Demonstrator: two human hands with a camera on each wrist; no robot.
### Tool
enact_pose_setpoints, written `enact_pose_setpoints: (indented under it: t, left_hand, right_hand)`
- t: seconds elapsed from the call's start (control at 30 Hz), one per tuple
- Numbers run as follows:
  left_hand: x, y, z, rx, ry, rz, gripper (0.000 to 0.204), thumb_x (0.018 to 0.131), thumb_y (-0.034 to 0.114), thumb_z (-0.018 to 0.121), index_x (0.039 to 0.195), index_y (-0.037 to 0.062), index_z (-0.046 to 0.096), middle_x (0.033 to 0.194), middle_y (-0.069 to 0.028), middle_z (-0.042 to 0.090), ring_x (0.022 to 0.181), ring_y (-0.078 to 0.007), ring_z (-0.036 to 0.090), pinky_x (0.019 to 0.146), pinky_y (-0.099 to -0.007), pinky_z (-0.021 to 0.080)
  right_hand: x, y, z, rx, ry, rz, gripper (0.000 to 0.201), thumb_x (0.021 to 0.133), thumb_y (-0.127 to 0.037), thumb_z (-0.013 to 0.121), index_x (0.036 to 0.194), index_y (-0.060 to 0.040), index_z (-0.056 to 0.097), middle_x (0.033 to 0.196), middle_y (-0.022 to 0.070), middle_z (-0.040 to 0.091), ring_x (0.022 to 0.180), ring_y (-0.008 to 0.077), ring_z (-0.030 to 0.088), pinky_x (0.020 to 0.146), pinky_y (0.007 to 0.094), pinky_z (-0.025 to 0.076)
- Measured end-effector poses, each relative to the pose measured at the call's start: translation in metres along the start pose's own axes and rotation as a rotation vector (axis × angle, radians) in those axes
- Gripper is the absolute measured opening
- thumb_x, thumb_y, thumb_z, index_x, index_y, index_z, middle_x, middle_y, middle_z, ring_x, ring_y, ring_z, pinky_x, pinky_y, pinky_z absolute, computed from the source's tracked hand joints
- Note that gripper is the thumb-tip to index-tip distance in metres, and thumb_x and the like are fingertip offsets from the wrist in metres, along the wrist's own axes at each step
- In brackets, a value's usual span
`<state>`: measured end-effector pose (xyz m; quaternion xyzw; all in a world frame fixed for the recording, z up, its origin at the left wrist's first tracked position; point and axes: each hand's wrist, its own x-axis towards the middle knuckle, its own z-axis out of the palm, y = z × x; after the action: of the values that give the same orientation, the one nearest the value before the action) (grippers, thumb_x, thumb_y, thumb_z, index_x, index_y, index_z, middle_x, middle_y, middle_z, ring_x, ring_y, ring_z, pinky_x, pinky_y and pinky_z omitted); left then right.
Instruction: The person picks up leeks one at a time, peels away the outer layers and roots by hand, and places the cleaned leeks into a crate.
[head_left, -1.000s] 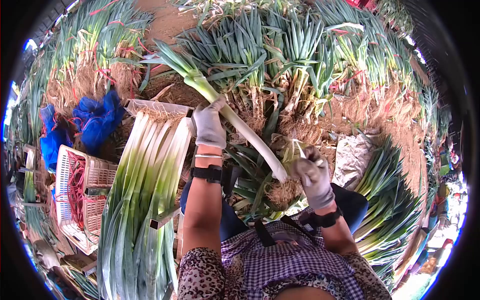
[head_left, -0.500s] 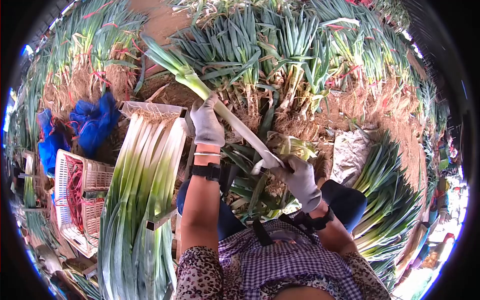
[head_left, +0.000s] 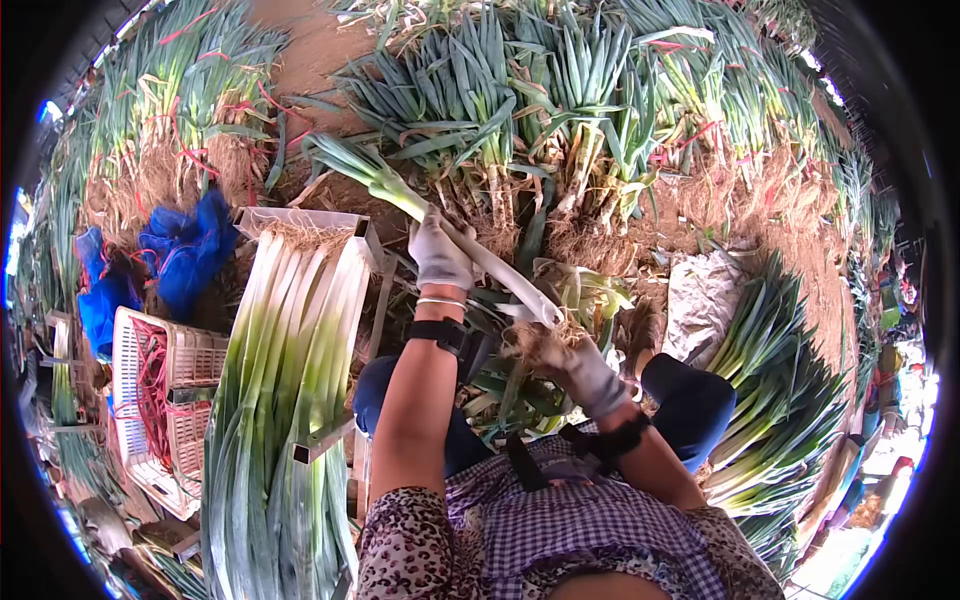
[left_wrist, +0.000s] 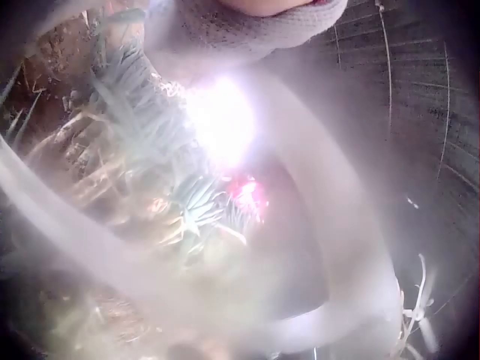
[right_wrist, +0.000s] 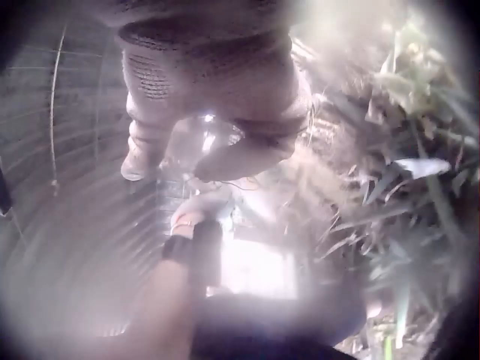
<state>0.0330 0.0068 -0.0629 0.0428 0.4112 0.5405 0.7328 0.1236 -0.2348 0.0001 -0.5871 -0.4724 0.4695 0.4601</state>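
At the far left of the head view a white plastic crate (head_left: 190, 350) holding red ties (head_left: 152, 375) sits below a bundle of blue netting (head_left: 185, 245). Just right of it, a long stack of trimmed leeks (head_left: 290, 370) lies in a metal frame (head_left: 300, 218), white ends toward the top of the frame and green leaves toward the bottom. Right of the stack, near the middle, the gloved left hand (head_left: 441, 255) curls around the upper white shank of a single leek (head_left: 480, 262), which slants from its green leaves at upper left down to its root end at centre. There the gloved right hand (head_left: 580, 368) closes its fingers on the tuft of roots (head_left: 535, 340). Below the hands a heap of stripped green leaves (head_left: 510, 385) lies between the person's knees. Bundles of untrimmed leeks (head_left: 560, 90) fill the top of the frame, and more cut leeks (head_left: 770, 400) lie at the right. Both wrist views are too blurred to add detail.
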Motion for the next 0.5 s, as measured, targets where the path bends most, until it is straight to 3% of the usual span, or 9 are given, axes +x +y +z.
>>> enact_pose_setpoints:
  t: [0.07,0.13,0.2,0.3,0.37,0.4,0.43,0.47,0.5]
  left_hand:
    - [0.010,-0.013,-0.006,-0.012,0.042,-0.031,0.013,0.092,0.021,0.060,0.102,0.0150,0.055,0.081,0.0009,0.049,0.073,-0.0176,0.050,0.063,-0.0439,0.049]
    - [0.021,-0.020,-0.015,0.020,0.136,-0.033,0.014,0.091,0.021,0.060,0.103,0.0148,0.055,0.082,0.0000,0.050,0.071,-0.0184,0.052,0.060,-0.0443,0.049]
    - [0.049,-0.031,-0.037,0.085,0.152,-0.032,0.017,0.090,0.023,0.062,0.101,0.0129,0.055,0.079,-0.0029,0.050,0.067,-0.0205,0.054,0.056,-0.0462,0.049]
    - [0.037,-0.023,-0.037,0.281,0.260,-0.050,0.011,0.085,0.012,0.059,0.093,0.0086,0.052,0.073,-0.0060,0.050,0.058,-0.0232,0.054,0.050,-0.0456,0.048]
    - [0.030,-0.040,-0.040,0.195,0.329,-0.154,0.007,0.083,0.006,0.057,0.089,0.0059,0.052,0.069,-0.0075,0.051,0.052,-0.0240,0.053,0.046,-0.0413,0.045]
    - [0.020,-0.048,-0.044,0.214,0.263,-0.130,0.006,0.082,0.005,0.058,0.084,0.0042,0.053,0.063,-0.0080,0.052,0.050,-0.0237,0.053,0.043,-0.0371,0.043]
    - [0.018,-0.056,-0.045,0.225,0.308,-0.111,0.007,0.080,0.005,0.059,0.078,0.0043,0.052,0.058,-0.0088,0.052,0.045,-0.0224,0.051,0.041,-0.0348,0.041]
    - [0.031,-0.068,-0.056,0.173,0.352,-0.087,0.006,0.081,0.008,0.060,0.081,0.0047,0.055,0.063,-0.0099,0.056,0.049,-0.0230,0.055,0.043,-0.0352,0.042]
    - [0.045,-0.078,-0.067,0.124,0.398,-0.064,0.007,0.082,0.011,0.061,0.084,0.0050,0.057,0.068,-0.0111,0.060,0.054,-0.0236,0.058,0.044,-0.0356,0.043]
  right_hand:
    - [0.020,0.030,0.010,0.595,-0.075,0.010,0.054,0.089,-0.032,0.067,0.130,-0.0018,0.048,0.105,0.0034,0.064,0.098,0.0120,0.062,0.079,0.0273,0.051]
    - [0.017,0.016,0.024,0.373,0.173,0.244,0.030,0.091,-0.022,0.065,0.113,-0.0018,0.061,0.089,-0.0010,0.061,0.082,0.0091,0.059,0.075,0.0281,0.051]
    - [-0.001,0.017,0.032,0.358,0.193,0.138,0.024,0.089,-0.014,0.062,0.109,-0.0007,0.063,0.088,0.0045,0.060,0.076,0.0136,0.057,0.067,0.0297,0.048]
    - [-0.030,-0.014,0.030,0.195,0.162,0.246,0.020,0.090,-0.015,0.061,0.100,0.0017,0.064,0.085,0.0060,0.060,0.069,0.0152,0.054,0.059,0.0302,0.043]
    - [-0.037,-0.027,0.022,-0.102,0.138,0.282,0.027,0.095,-0.024,0.062,0.095,0.0030,0.063,0.084,0.0002,0.062,0.068,0.0095,0.054,0.058,0.0291,0.043]
    - [-0.043,-0.022,0.020,-0.090,0.176,0.441,0.030,0.094,-0.026,0.063,0.089,0.0038,0.062,0.076,0.0035,0.061,0.064,0.0095,0.050,0.056,0.0307,0.042]
    - [-0.052,-0.014,0.014,-0.403,0.115,0.163,0.029,0.094,-0.026,0.063,0.088,0.0030,0.062,0.072,0.0048,0.059,0.063,0.0098,0.049,0.056,0.0302,0.042]
    - [-0.067,-0.007,0.005,-0.710,0.047,-0.120,0.029,0.093,-0.026,0.064,0.087,0.0021,0.063,0.068,0.0061,0.058,0.062,0.0102,0.048,0.056,0.0297,0.042]
    - [-0.096,-0.008,-0.001,-0.553,0.061,0.142,0.027,0.092,-0.025,0.066,0.086,0.0018,0.063,0.068,0.0080,0.060,0.062,0.0114,0.052,0.057,0.0298,0.044]
